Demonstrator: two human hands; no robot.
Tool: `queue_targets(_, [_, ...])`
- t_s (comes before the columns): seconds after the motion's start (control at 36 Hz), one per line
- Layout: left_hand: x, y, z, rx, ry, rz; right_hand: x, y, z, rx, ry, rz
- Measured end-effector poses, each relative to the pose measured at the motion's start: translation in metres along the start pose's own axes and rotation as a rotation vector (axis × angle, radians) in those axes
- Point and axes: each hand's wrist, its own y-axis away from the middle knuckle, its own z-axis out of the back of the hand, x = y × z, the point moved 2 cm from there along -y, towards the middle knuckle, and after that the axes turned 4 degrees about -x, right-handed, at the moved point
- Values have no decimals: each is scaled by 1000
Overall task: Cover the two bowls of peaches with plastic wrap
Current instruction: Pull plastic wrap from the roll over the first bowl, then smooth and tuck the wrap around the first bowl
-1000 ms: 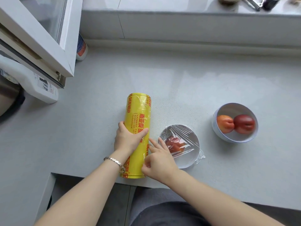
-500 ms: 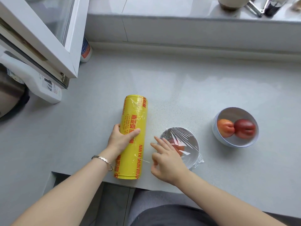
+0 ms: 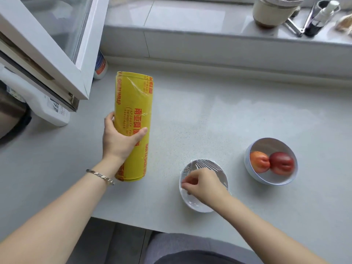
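Plastic wrap roll (image 3: 133, 103) is yellow, red-lettered.

Left hand (image 3: 118, 141) moved roll (image 3: 133, 115) away; right hand (image 3: 205, 184) reached onto wrapped bowl (image 3: 192, 204)

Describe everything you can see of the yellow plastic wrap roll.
The yellow plastic wrap roll is a long, thick cylinder, glossy yellow with red print. Loose clear film wrinkles near its far end. It points away from the person. The left hand grips its middle, thumb across the top. Whether it rests on the grey counter or is lifted cannot be told. The right hand, pinching at the covered bowl's rim, does not touch it.
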Motion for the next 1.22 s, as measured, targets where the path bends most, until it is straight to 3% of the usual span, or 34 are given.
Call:
queue_targets(0.08, [-4, 5, -9, 26, 31, 6, 8, 0, 10, 119, -11, 11])
queue_targets(0.14, [-5, 8, -15, 32, 52, 9, 12, -2, 20, 98, -94, -1])
queue_targets(0.28, [-13, 6, -30, 4, 125, 25, 5, -17, 58, -289, -147, 99])
queue_targets(0.36, [-22, -3, -40, -56, 183, 21, -18, -32, 71, -368, -99, -9])
queue_targets(0.47, [-36, -21, -55, -92, 251, -11, -46, -48, 67, -119, 104, -128])
queue_targets(0.58, [-48, -36, -71, -72, 286, -28, -48, -55, 57, 173, 204, -111])
queue_targets(0.72, [-52, -42, -85, -45, 293, -47, -50, -62, 56, 230, 251, -57])
queue_targets(0.97, [-56, -66, -110, -69, 305, -31, -76, -61, 61, -122, 163, -144])
queue_targets(1.22, [-52, -61, -118, -106, 273, -69, -91, -55, 71, -288, 66, -260])
